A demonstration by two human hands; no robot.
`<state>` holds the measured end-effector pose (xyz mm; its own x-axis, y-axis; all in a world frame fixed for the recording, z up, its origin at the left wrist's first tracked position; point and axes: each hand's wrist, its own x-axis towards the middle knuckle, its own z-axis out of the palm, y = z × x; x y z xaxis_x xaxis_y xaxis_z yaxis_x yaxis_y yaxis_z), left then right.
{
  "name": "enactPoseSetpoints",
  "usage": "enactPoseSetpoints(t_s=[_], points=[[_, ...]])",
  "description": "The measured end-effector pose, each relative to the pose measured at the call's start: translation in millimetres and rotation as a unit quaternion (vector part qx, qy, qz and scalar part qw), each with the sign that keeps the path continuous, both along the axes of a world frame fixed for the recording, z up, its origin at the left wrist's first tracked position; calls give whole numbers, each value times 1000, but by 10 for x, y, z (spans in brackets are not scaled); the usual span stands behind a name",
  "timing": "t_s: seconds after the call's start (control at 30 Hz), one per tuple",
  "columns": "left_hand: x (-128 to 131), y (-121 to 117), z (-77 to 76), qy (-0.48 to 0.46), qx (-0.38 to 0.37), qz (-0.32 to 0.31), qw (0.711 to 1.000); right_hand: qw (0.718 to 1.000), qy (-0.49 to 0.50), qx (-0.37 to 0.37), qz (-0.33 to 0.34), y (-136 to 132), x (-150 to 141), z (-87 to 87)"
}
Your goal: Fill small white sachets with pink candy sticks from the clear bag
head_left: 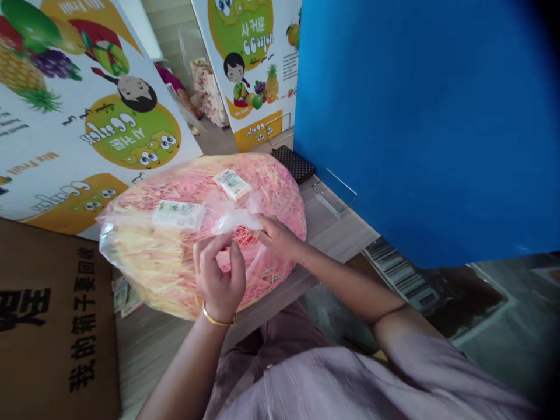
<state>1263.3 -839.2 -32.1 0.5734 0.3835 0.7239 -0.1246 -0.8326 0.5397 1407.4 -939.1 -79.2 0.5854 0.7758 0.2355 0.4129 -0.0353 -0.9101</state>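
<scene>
A large clear plastic bag (144,256) full of thin pink and yellow sticks lies on the table in front of me. My right hand (277,236) is closed on bunched whitish plastic (238,220) over the middle of the bag. Just left of it, my left hand (219,268) curls its fingers, with thumb and forefinger bent toward each other at the plastic's lower edge. Whatever those fingertips hold is too small to make out. Two small printed packets, a left one (177,214) and an upper one (233,185), rest on top of the bag.
Printed white cartons (98,116) stand behind the bag, and a brown box (52,326) is at the left. A blue panel (415,116) rises at the right beside a wire handle (335,189) and a black textured object (293,163). Behind, another person's arm (188,102) is near stacked packets (210,93).
</scene>
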Motion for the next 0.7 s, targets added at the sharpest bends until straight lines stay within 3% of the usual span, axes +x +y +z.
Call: enactPoseSetpoints(t_s=[0.07,0.13,0.23,0.37,0.43,0.47,0.53,0.6,0.7], points=[[28,-69,138,45,-19,-27,998,999,-37,-31,19,22,-16,22],[118,-73,163,143,-61,-38,987,997,-62,-45,22,40,-24,25],[283,37,47,224,-100,-32,969,988,-121,-98,19,48,-38,18],[378,194,-90,250,-88,-69,962,965,-191,-180,28,30,-40,31],[380,231,-115,240,-158,-86,954,957,-212,-195,21,10,-17,56],[378,242,-125,231,-234,-97,939,957,-218,-193,19,-4,-1,72],[377,259,-149,197,-431,-131,871,963,-209,-170,17,-43,29,104],[379,272,-170,144,-607,-169,763,980,-161,-119,10,-91,40,121],[381,271,-164,64,-747,-205,629,1000,-7,3,-3,-152,2,88]])
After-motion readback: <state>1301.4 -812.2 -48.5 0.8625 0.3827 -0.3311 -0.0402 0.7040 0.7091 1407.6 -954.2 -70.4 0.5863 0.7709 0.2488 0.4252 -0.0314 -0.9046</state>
